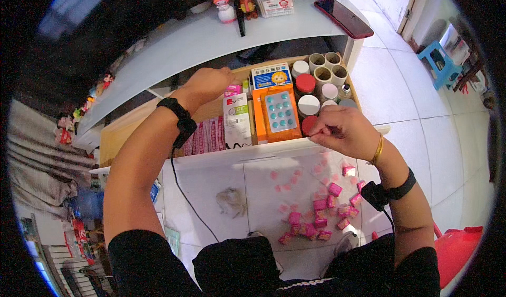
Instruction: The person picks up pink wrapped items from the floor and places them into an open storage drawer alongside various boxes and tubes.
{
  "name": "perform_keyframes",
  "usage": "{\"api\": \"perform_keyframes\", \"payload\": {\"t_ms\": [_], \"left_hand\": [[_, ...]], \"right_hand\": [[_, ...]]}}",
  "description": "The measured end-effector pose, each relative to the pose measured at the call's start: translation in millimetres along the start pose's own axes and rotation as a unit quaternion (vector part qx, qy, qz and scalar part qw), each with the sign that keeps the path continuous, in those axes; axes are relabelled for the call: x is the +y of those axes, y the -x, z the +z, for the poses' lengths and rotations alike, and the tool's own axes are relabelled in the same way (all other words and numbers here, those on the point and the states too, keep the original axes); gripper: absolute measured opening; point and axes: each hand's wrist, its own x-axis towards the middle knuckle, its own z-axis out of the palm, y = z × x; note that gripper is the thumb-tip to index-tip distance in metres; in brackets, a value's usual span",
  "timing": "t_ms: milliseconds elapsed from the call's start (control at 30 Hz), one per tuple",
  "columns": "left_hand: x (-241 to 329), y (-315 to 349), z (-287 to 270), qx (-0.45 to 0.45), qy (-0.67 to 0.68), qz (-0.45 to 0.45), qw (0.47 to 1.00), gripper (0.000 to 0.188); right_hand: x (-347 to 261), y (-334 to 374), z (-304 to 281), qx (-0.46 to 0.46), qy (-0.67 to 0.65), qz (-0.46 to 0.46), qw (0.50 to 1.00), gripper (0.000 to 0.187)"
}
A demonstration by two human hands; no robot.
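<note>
Your left hand point(208, 84) is just beside a small pink packet point(232, 90), finger grip hidden; your right hand point(349, 131) curls beside a round red lid point(308, 124), hold unclear.

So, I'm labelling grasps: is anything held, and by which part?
Can't tell: the left hand hides its fingertips, and the curled right hand shows nothing clearly gripped.

A head-worn fisheye looks down into the drawer point(263, 150).
</note>
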Motion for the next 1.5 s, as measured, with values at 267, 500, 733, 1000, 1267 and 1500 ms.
{"api": "perform_keyframes", "payload": {"t_ms": [267,500,733,1000,1267,1500], "left_hand": [[-3.2,-6.4,25.8,0.018,-0.008,0.069,0.997,0.036],[-12.1,-16.0,64.6,0.006,-0.004,0.043,0.999,0.023],[-6.1,-18.4,70.2,-0.016,0.007,-0.007,1.0,0.023],[-20.6,-11.3,75.0,-0.059,0.078,-0.078,0.992,0.021],[-34.0,-4.4,82.7,-0.09,0.282,-0.072,0.953,0.017],[-15.8,-0.4,71.0,-0.085,0.316,-0.109,0.939,0.026]], "right_hand": [[3.9,-3.6,-0.2,-0.018,-0.023,-0.005,1.0,0.012],[5.2,-1.6,-2.6,-0.014,-0.015,-0.012,1.0,0.014],[4.1,-2.2,-1.0,-0.009,-0.01,-0.018,1.0,0.013],[3.6,-4.1,0.3,-0.004,-0.005,-0.023,1.0,0.013],[7.0,-4.0,-1.7,-0.009,-0.006,-0.034,0.999,0.013],[10.4,3.7,-1.3,-0.013,-0.003,-0.025,1.0,0.013]]}}
